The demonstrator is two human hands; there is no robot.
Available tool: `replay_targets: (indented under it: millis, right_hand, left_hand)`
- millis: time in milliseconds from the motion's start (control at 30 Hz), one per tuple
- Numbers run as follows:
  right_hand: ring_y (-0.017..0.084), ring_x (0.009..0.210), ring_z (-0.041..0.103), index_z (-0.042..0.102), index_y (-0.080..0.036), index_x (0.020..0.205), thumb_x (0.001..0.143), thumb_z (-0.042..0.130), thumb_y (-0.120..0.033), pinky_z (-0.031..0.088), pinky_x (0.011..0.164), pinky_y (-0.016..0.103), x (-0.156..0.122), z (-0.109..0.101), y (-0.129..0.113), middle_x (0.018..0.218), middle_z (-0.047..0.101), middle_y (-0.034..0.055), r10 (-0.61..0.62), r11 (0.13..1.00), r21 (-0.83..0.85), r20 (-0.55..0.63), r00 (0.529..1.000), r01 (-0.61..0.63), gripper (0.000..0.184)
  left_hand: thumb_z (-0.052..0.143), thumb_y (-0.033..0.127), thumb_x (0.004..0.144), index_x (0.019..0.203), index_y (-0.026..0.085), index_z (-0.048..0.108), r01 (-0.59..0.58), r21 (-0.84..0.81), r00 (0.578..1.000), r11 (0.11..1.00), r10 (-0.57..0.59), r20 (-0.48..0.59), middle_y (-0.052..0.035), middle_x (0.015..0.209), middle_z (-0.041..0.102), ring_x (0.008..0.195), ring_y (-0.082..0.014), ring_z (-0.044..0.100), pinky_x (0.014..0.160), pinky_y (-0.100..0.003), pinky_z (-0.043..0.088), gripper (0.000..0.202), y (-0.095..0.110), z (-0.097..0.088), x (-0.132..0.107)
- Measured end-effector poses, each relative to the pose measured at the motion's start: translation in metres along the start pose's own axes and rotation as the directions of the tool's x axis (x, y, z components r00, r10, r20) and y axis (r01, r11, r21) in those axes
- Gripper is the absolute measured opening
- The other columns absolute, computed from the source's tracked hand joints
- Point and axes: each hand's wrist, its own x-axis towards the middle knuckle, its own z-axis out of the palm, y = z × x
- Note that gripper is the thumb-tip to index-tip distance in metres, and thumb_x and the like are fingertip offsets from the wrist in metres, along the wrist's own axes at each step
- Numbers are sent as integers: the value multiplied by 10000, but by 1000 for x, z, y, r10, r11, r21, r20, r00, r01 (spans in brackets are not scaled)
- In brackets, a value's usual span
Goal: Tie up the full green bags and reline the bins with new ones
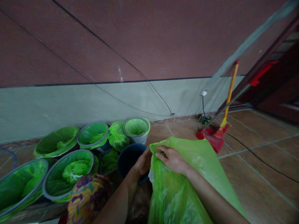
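Observation:
A light green plastic bag hangs in front of me, spread out to the lower right. My right hand is closed at its upper left corner, thumb and fingers pinching the plastic. Close beside it, my left hand is closed on the same edge of the bag, its fingertips partly hidden. Below and behind my left hand stands a dark blue bucket with no liner visible in it.
Several bins with green liners stand along the wall on the left, among them a small white bin and a round grey-rimmed bin. A red broom and a long-handled dustpan lean at right. A black cable crosses the tiled floor.

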Motion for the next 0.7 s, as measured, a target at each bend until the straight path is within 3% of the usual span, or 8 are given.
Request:
replay_targets:
  millis: [100, 200, 333, 467, 533, 600, 700]
  right_hand:
    - [258, 1161, 630, 635, -218, 1284, 954, 440, -475, 474, 1017, 418, -1, -2, 1, 1294, 663, 76, 8, 1000, -14, 11, 1000, -7, 461]
    - [260, 1157, 633, 637, -218, 1282, 954, 442, -477, 476, 1015, 415, -1, -3, 0, 1284, 669, 76, 23, 1000, -18, 10, 1000, -22, 461]
    - [259, 1142, 639, 634, -203, 1285, 952, 455, -457, 479, 1007, 409, -2, -3, -1, 1270, 675, 89, 34, 999, -5, -16, 999, -34, 455]
    - [247, 1189, 614, 598, -197, 1324, 953, 462, -458, 460, 1038, 394, -1, 0, -1, 1323, 643, 91, 4, 1000, 28, -51, 999, -2, 473]
    - [242, 1217, 597, 580, -188, 1343, 959, 451, -458, 447, 1056, 388, -1, 2, -1, 1347, 626, 93, -13, 999, 32, -69, 998, 15, 487]
    - [239, 1226, 591, 574, -184, 1349, 963, 444, -455, 440, 1066, 387, 0, 3, 0, 1351, 624, 93, -15, 999, 27, -80, 997, 17, 490]
    - [237, 1224, 592, 579, -184, 1344, 964, 445, -453, 443, 1064, 384, 1, 4, 1, 1347, 626, 91, -19, 1000, 5, -89, 996, 20, 484]
  left_hand:
    - [532, 718, 814, 1120, 154, 678, 119, -49, 991, 992, -116, 63, -132, 976, 751, 1033, -312, 681, 928, -429, 492, 657, -7, 3, -16]
    - [638, 622, 795, 1029, 147, 701, 119, -8, 992, 993, -119, 49, -127, 916, 750, 981, -306, 687, 894, -410, 494, 534, -4, 7, -25]
    - [797, 297, 691, 760, 154, 653, -103, 1, 990, 995, 102, -94, -6, 648, 647, 650, -153, 627, 684, -272, 475, 214, 19, 16, -28]
    - [792, 241, 676, 701, 171, 569, -271, -58, 943, 961, 253, -217, 67, 589, 526, 545, -66, 512, 616, -206, 436, 236, 39, 17, -32]
    - [785, 282, 696, 766, 180, 580, -277, -54, 924, 959, 251, -290, 55, 646, 572, 601, -81, 557, 665, -219, 462, 239, 36, 12, -36]
    - [734, 424, 758, 856, 184, 605, -191, -50, 921, 980, 161, -355, 7, 752, 650, 694, -125, 620, 697, -251, 483, 290, 28, 9, -43]
    - [562, 689, 803, 986, 164, 638, 2, -66, 952, 998, -22, -304, -87, 911, 713, 855, -219, 677, 729, -313, 507, 562, 14, 14, -59]
